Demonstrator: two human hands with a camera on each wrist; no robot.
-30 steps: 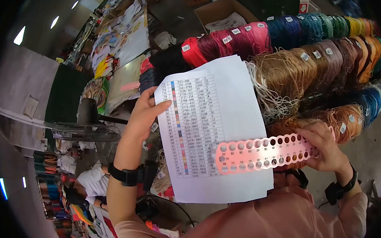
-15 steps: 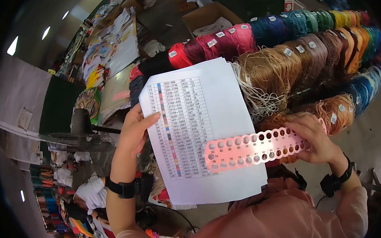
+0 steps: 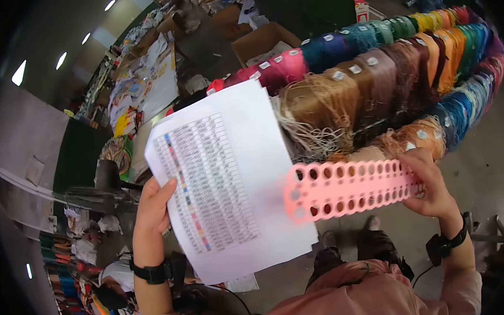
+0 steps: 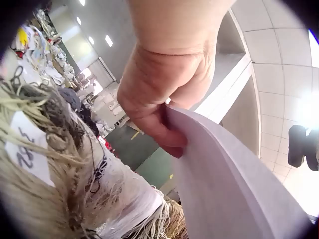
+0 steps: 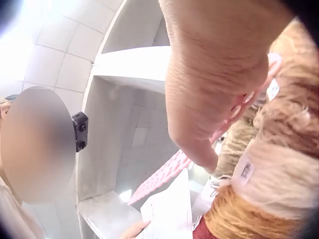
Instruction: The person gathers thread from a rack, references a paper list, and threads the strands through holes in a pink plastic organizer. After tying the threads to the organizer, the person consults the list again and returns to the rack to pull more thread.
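My left hand (image 3: 153, 207) pinches the left edge of a stack of white sheets (image 3: 267, 214) printed with a table and a column of colour blocks. In the left wrist view the thumb and fingers of that hand (image 4: 164, 94) clasp the paper's (image 4: 214, 169) edge. My right hand (image 3: 429, 184) grips the right end of a long pink strip (image 3: 352, 189) with two rows of round holes; its left end lies over the sheets' right side. The right wrist view has the hand (image 5: 209, 94) above the strip (image 5: 164, 177), fingertips partly hidden.
Rows of labelled yarn hanks (image 3: 368, 81) in many colours run behind the papers to the right. A cardboard box (image 3: 262, 41) stands beyond them. At the back left is a table (image 3: 158, 85) strewn with papers. Another person in white is at the lower left.
The papers and left hand have moved left in the head view, and the sheets have tilted. The pink strip has shifted relative to the sheets, now overlapping only their right edge. Both hands keep their grips.
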